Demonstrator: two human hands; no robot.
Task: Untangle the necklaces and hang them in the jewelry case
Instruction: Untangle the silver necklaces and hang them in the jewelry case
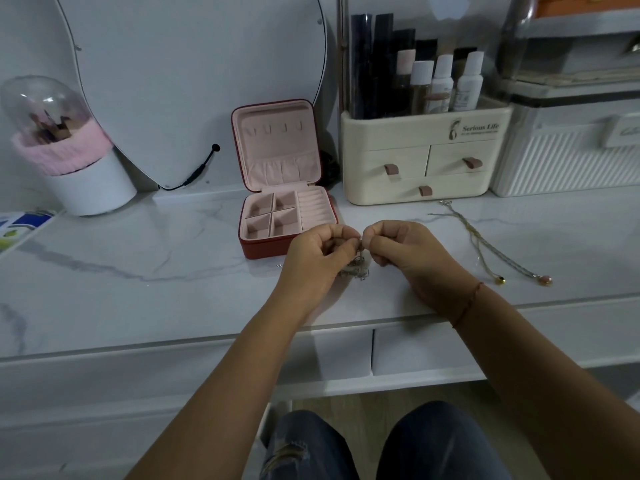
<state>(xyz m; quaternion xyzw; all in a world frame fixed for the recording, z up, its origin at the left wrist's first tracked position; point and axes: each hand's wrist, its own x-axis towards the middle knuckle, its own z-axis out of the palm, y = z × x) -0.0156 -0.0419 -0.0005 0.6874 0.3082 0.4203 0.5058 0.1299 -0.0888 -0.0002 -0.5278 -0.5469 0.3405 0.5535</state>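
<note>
A tangled silver necklace [356,268] hangs in a clump between my hands, just above the marble tabletop. My left hand [318,251] and my right hand [398,247] each pinch a bit of its chain at the top, fingertips almost touching. The red jewelry case [277,244] stands open right behind my left hand, pink inside, with small hooks [277,128] in its raised lid. Nothing hangs on the hooks. Two more necklaces [491,244] lie stretched out on the table to the right, each ending in a small pendant.
A cream cosmetics organizer [426,157] with small drawers stands behind the right side, a white ribbed box [568,157] beside it. A mirror [194,81] leans at the back, a brush holder with a clear dome [69,143] at far left. Table edge [207,341] runs in front.
</note>
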